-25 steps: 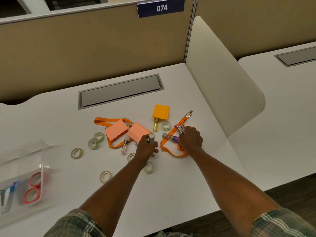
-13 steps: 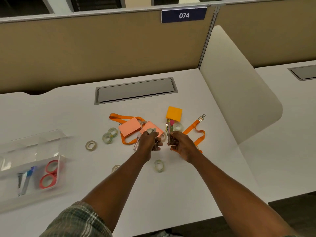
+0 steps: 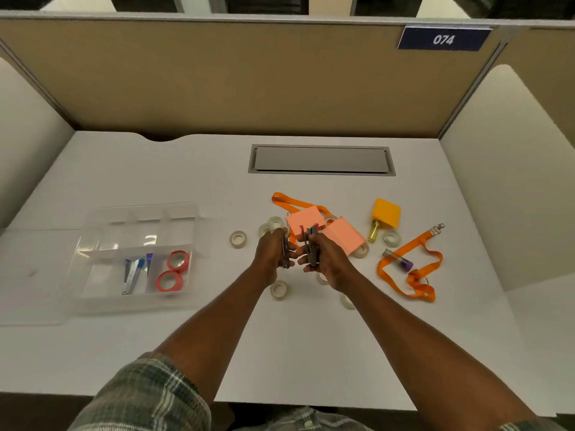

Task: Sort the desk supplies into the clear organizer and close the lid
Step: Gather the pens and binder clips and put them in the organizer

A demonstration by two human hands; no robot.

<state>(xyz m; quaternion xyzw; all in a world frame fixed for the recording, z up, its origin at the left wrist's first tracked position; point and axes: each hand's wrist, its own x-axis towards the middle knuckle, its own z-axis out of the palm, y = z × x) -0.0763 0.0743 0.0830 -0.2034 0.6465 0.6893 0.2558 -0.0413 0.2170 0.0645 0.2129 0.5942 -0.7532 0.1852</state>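
Observation:
The clear organizer (image 3: 186, 225) lies at the left of the desk with its lid (image 3: 31, 275) swung open to the left. Inside it are two red tape rolls (image 3: 172, 270) and some blue and silver staplers (image 3: 133, 272). My left hand (image 3: 270, 256) grips a small grey metal stapler (image 3: 284, 255), held upright above the desk. Close beside it, my right hand (image 3: 329, 261) grips another small stapler (image 3: 312, 247). Behind both hands lie two pink sticky pads (image 3: 305, 217), an orange sticky pad (image 3: 386, 212) and several clear tape rolls (image 3: 238, 238).
A yellow tube (image 3: 373, 231) lies under the orange pad. A purple-capped tube (image 3: 401, 262) rests on an orange lanyard (image 3: 413, 275) at the right; a second lanyard (image 3: 287, 201) runs under the pink pads. A grey cable hatch (image 3: 322, 160) sits at the back, with dividers on both sides.
Both hands lifted their small items off the pile and drew them together. My view swung left, so the organizer now shows fully.

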